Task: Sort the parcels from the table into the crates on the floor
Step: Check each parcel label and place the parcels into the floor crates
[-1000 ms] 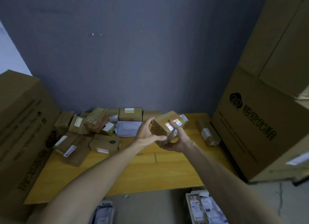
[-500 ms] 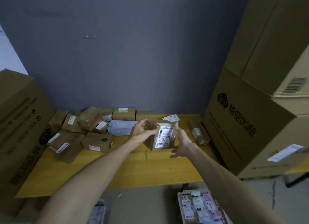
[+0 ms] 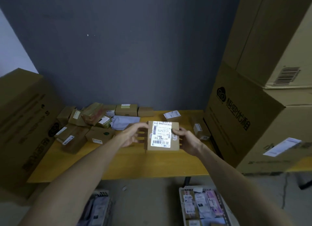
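Left hand [image 3: 133, 136] and right hand [image 3: 188, 141] grip one labelled parcel [image 3: 163, 136] above the table [image 3: 152, 165] — two crates [image 3: 183, 207] below.

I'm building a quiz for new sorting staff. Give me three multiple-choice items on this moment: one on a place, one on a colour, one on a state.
1. Where is the held parcel?
A. above the table
B. inside a floor crate
C. on the big carton at right

2. What colour is the tabletop?
A. white
B. yellow
C. red

3. How is the parcel held?
A. by one hand only
B. lying free, untouched
C. between both hands, shipping label facing the camera

Answers:
1 A: it sits in front of the tabletop, well clear of the crate below.
2 B: the bare wood reads yellow.
3 C: the left hand and right hand each grip a side, and the white label shows.
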